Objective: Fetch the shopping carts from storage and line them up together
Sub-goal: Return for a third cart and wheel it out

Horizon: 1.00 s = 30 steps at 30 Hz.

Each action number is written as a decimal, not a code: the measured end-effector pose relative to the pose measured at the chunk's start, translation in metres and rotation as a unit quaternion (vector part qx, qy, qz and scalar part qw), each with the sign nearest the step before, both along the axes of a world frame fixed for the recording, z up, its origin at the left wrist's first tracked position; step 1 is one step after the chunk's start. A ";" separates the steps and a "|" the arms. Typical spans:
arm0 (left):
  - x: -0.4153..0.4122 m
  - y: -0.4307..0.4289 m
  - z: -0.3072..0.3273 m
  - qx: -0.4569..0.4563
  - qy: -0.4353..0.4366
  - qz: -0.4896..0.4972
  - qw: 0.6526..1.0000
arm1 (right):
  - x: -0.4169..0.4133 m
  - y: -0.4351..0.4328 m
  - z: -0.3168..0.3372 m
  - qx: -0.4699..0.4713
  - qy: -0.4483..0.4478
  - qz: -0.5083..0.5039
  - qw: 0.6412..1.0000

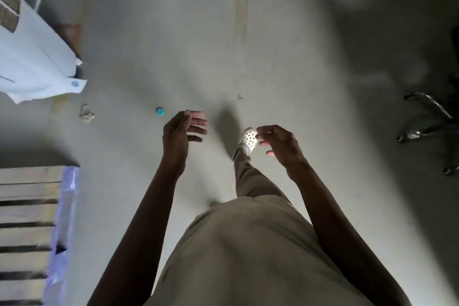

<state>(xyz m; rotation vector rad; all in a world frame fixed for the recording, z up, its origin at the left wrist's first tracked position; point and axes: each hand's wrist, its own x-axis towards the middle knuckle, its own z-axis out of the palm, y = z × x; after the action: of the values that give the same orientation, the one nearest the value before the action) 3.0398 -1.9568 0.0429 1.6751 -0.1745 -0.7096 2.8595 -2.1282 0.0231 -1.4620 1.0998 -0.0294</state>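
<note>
Nearest the head camera was the person's own torso in a loose khaki garment, filling the bottom of the view, with both bare forearms reaching forward from it over a grey concrete floor. The left hand was held out with its palm turned inward and its fingers spread and straight, gripping nothing. The right hand was open too, though its fingers curled loosely, and it also held nothing. Both seemed raised in front of the body for balance or in readiness to take hold of something, as one would carry them while walking. A white perforated clog on the forward foot showed just beside the right hand, below it on the floor, which suggested a stride in progress. No shopping cart was in view anywhere (so the fetching step looked not yet begun, and the carts' whereabouts could not be told). On the floor ahead of the left hand lay a small teal cap, and further left a crumpled scrap of paper. A white sheet draped over something at upper left; a wooden pallet edged with clear plastic wrap lay at lower left. At the right edge stood the chrome base of a wheeled chair, well apart from the hands.
</note>
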 end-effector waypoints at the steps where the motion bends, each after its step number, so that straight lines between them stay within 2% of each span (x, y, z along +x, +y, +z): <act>1: 0.023 -0.021 -0.008 0.000 0.002 0.004 1.000 | 0.025 -0.022 -0.010 0.007 0.003 -0.009 1.000; 6: 0.134 -0.132 -0.040 0.025 0.025 0.008 0.999 | 0.159 -0.148 -0.036 0.033 0.000 0.015 0.999; 10: 0.238 -0.234 -0.012 0.000 0.037 0.027 0.999 | 0.292 -0.270 0.002 0.011 -0.019 0.024 0.999; 14: 0.339 -0.315 0.013 -0.013 0.025 0.061 0.998 | 0.410 -0.356 0.038 -0.010 -0.046 0.034 0.998; 19: 0.472 -0.410 -0.011 -0.037 0.056 0.078 0.995 | 0.545 -0.455 0.038 0.039 -0.054 0.085 0.994; 25: 0.668 -0.533 -0.038 -0.018 0.065 0.052 0.996 | 0.724 -0.587 0.024 0.018 -0.052 0.002 0.998; 30: 0.827 -0.644 -0.009 -0.011 0.058 0.004 0.998 | 0.849 -0.665 0.045 0.019 -0.053 -0.020 0.998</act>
<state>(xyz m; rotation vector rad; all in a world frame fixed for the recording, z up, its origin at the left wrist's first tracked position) 3.8664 -2.6008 0.0337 1.6079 -0.0938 -0.7947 3.7082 -2.7930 0.0680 -1.3887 1.0386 -0.1126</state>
